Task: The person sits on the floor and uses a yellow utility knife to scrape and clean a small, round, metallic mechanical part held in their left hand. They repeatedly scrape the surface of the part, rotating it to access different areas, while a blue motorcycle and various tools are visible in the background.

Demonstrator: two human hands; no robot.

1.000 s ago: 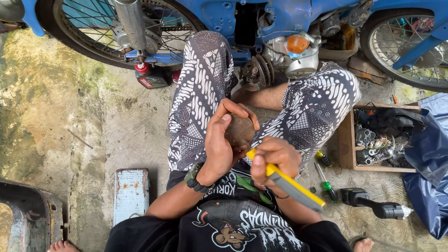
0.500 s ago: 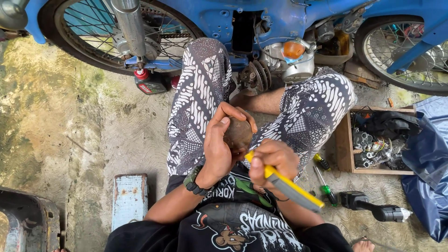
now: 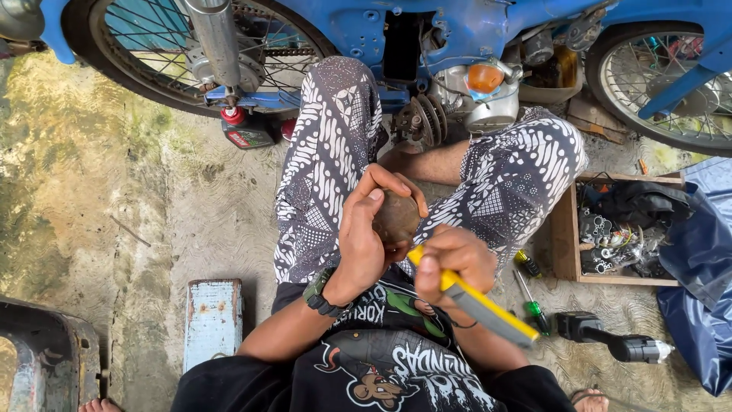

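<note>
My left hand (image 3: 366, 229) is wrapped around a round, brown, rusty metal part (image 3: 395, 217), held over my lap between my patterned trouser legs. My right hand (image 3: 451, 264) grips a yellow and grey handled tool (image 3: 480, 305) whose front end points at the underside of the part. The tip itself is hidden behind my fingers. A dark watch (image 3: 320, 293) sits on my left wrist.
A blue motorbike (image 3: 457, 30) stands right in front, its engine (image 3: 476, 91) near my knees and a spoked wheel (image 3: 152, 53) at left. A wooden box of parts (image 3: 610, 229), green screwdrivers (image 3: 531, 301), a black power tool (image 3: 610, 339) and a blue bag (image 3: 705, 290) lie right. A small stool (image 3: 213, 320) sits left.
The view has shifted slightly and my hands sit a little lower in it. My left hand still holds the round part and my right hand still holds the yellow tool against it.
</note>
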